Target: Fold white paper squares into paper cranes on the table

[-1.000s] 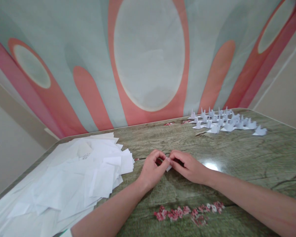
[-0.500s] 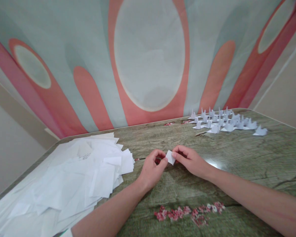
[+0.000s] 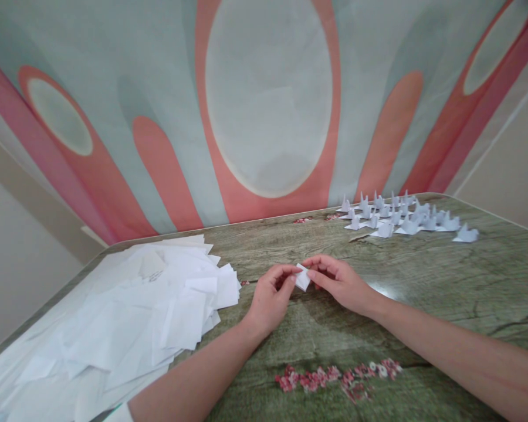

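Observation:
A small folded piece of white paper (image 3: pixel 303 280), roughly diamond-shaped, is held between both hands over the middle of the table. My left hand (image 3: pixel 270 296) pinches its left side with thumb and forefinger. On the opposite side, the thumb and fingers of my right hand (image 3: pixel 341 286) grip the right edge. Fine creases in the paper are too small to make out. Several finished white paper cranes (image 3: pixel 407 223) stand grouped at the back right, beyond my right hand.
A large spread heap of loose white paper sheets (image 3: pixel 127 316) covers the left of the wood-patterned table (image 3: pixel 422 346). Pink blossoms (image 3: pixel 317 380) are printed near the front. A wall with a coral and grey pattern (image 3: pixel 273 205) rises behind the far edge.
The fingers of my left hand have shifted onto the paper's upper left edge. My right fingers have moved slightly over its upper corner. The paper has tilted a little.

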Demonstrator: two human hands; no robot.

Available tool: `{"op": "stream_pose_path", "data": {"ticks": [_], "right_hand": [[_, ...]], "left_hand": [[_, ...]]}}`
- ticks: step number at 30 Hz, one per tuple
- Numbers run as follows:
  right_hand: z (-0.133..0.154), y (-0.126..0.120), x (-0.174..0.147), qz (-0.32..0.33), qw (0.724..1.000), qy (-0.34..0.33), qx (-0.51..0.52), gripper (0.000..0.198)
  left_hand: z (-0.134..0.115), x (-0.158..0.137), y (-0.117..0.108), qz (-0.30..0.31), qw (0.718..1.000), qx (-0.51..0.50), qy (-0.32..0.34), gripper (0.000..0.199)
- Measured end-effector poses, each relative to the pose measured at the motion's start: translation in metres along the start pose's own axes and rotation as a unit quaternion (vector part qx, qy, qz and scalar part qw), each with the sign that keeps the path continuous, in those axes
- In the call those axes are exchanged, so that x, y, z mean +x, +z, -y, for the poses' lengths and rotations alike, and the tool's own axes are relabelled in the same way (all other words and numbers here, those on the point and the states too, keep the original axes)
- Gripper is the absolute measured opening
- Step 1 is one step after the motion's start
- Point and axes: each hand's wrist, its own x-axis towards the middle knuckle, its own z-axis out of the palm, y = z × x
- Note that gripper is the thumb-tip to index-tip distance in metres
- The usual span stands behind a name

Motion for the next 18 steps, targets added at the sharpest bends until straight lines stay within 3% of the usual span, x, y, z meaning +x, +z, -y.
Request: {"op": "stream_pose_path", "data": {"ticks": [8,18], "right_hand": [[0.0015,-0.0007,-0.0013,0.017,1.000,-0.006,0.005,0.028],[-0.0002,-0.0008,-0.0016,0.030,0.999,-0.008,0.022,0.031]], "left_hand": [[-0.0069,-0.0001,-0.0005,-0.036,0.998,0.045,0.035,0.018],[-0.0037,0.0010,-0.0008,-0.048,0.998,0.031,0.024,0.019]]}}
